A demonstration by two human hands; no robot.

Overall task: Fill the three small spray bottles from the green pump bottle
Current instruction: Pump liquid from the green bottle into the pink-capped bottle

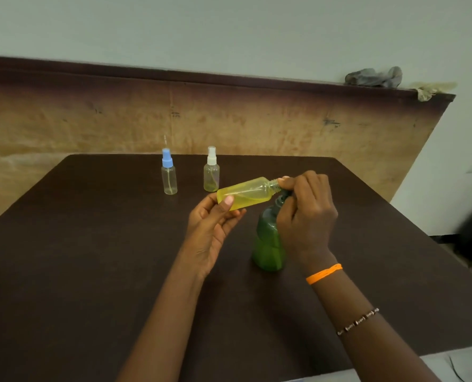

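the yellow spray bottle [247, 193], a small flat-sided piece of translucent plastic, lies tilted almost on its side in the air above the table, its threaded neck pointing right and slightly up. a thin dip tube shows through its wall, and some liquid pools along its lower side. the left hand [212, 224] holds its base end, thumb pressed on the near face and the other fingers curled underneath. the right hand [306, 216] has its fingers curled and bunched at the bottle's neck, pinching something there; the cap itself is hidden, so i cannot tell what exactly is gripped. an orange thread band and a beaded bracelet circle that wrist and forearm.

just below the right hand stands the green pump bottle [268, 241], a rounded, glossy, see-through green shape upright on the table, its dark pump head partly covered by the fingers.

further back, two more small clear round bottles stand upright and apart: the blue-capped spray bottle [169, 176] on the left and the white-capped spray bottle [211, 172] to its right, the latter with a little yellowish liquid at the bottom.

the table [91, 257] is dark brown and matte. behind it leans a worn, blotchy plywood board [229, 119], with a crumpled grey cloth [374, 76] on its top edge.
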